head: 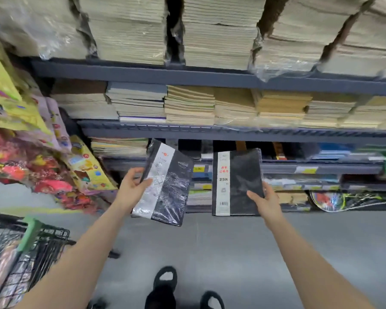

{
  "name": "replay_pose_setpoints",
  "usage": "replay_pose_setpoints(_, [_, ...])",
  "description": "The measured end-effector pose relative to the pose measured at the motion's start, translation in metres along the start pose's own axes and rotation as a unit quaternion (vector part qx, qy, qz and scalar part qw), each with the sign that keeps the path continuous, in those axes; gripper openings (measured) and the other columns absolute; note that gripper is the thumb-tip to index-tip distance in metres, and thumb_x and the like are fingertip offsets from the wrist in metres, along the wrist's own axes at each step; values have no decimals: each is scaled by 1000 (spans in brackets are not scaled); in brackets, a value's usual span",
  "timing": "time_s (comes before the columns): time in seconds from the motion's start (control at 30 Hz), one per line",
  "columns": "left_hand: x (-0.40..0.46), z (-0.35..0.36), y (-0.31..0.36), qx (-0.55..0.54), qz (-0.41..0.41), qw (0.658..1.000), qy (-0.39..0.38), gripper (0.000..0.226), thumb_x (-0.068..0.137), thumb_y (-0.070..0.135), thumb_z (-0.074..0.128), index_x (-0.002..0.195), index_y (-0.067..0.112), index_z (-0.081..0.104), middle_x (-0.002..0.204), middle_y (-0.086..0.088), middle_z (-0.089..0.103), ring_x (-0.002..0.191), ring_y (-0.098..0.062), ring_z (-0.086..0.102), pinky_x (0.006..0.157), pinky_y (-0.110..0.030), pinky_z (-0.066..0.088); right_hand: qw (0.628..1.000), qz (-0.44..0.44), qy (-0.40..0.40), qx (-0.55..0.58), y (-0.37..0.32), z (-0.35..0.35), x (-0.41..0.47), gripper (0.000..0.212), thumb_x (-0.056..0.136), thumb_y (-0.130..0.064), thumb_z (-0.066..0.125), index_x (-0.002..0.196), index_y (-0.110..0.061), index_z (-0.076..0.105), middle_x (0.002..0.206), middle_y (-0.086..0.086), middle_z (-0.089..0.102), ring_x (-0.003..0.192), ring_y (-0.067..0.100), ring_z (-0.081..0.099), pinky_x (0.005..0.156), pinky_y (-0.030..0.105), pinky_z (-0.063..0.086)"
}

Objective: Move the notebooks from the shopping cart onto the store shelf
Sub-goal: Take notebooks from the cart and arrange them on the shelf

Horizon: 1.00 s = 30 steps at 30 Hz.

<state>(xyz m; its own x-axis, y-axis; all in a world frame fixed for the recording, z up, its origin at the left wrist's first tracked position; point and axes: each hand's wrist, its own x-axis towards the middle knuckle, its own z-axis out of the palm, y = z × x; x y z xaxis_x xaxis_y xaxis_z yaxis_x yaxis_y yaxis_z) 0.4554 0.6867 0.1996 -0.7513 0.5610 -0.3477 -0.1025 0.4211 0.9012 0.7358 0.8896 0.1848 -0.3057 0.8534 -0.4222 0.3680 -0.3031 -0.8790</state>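
Observation:
My left hand point(133, 186) grips a black notebook with a white band, wrapped in plastic point(169, 188), by its left edge; it tilts to the right. My right hand point(265, 202) holds a second black notebook marked 25K point(239, 181) upright by its lower right corner. Both notebooks are in the air in front of the lower store shelf point(232, 132). The black wire shopping cart point(31, 248) stands at the lower left with more wrapped goods inside.
Upper shelves carry tight stacks of paper-edged notebooks point(189, 105). Colourful packs point(31, 152) hang on the left. Lower shelves hold price tags point(305, 170) and dark goods. Grey floor lies below, with my black shoes point(165, 284) near the bottom edge.

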Motion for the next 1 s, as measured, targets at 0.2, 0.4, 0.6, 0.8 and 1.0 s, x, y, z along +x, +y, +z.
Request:
replay_pose_setpoints(0.2, [14, 21, -15, -52, -10, 996, 67, 34, 87, 8, 62, 118, 12, 50, 83, -2, 60, 73, -12, 54, 63, -21, 43, 999, -4, -42, -5, -7, 27, 74, 61, 87, -14, 61, 140, -17, 31, 141, 1, 43, 121, 23, 49, 98, 31, 38])
replay_pose_setpoints(0.4, [46, 27, -42, -82, -1, 994, 75, 39, 86, 14, 64, 123, 14, 49, 109, -13, 61, 101, -26, 56, 85, -34, 41, 998, -41, -53, -4, -4, 53, 131, 69, 88, -18, 60, 145, -16, 21, 155, 2, 20, 141, 21, 23, 109, 34, 25])
replay_pose_setpoints(0.6, [70, 37, -56, -144, 26, 987, 73, 36, 80, 16, 70, 112, 19, 53, 94, 5, 58, 100, -21, 54, 87, -31, 38, 987, -147, -37, -58, 18, 53, 138, 88, 72, -20, 77, 143, -22, 26, 151, 6, 25, 138, 21, 27, 112, 38, 27])
replay_pose_setpoints(0.8, [95, 49, -53, -175, 93, 976, 85, 40, 77, 25, 73, 112, 21, 55, 94, -2, 57, 84, -14, 55, 85, -33, 38, 908, -336, -17, -252, 40, 53, 147, 66, 63, -34, 82, 123, -25, 56, 148, 2, 29, 135, 22, 31, 109, 34, 27])
replay_pose_setpoints(1.0, [125, 70, -65, -193, 155, 964, 96, 28, 86, 14, 63, 111, 19, 50, 89, 3, 55, 87, -12, 51, 87, -30, 32, 779, -438, 137, -428, 42, 75, 189, 46, 77, -59, 52, 113, -33, 64, 128, -3, 58, 112, 29, 51, 92, 42, 39])
